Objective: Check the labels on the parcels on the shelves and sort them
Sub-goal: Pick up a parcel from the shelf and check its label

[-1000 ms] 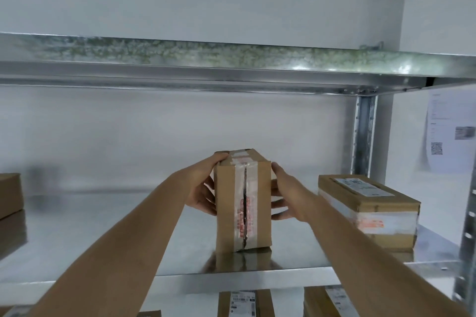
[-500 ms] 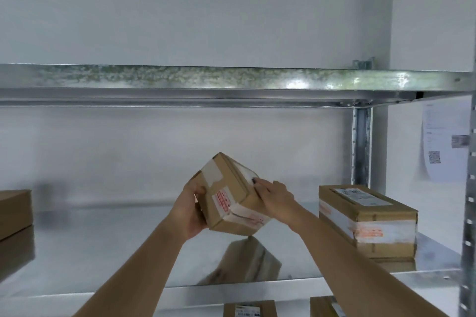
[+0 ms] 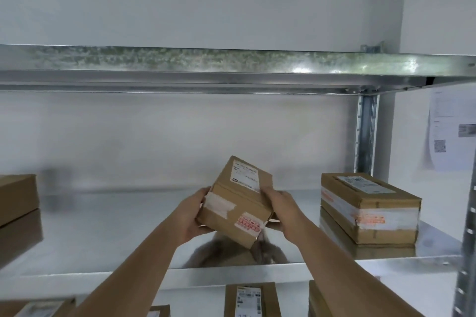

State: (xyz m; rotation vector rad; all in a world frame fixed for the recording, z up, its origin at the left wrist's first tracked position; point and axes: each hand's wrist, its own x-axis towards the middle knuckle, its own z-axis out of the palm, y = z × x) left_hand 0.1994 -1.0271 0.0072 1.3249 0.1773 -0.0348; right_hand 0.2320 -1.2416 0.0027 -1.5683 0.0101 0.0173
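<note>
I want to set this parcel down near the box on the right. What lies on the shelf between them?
Nothing: in the head view the shelf is bare metal between the held parcel and the right box.

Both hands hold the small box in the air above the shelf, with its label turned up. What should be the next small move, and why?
Probably hold the small box steady, tilted toward the camera, and read its label. The left hand and right hand grip its sides, and the label faces up but looks blurred.
</note>
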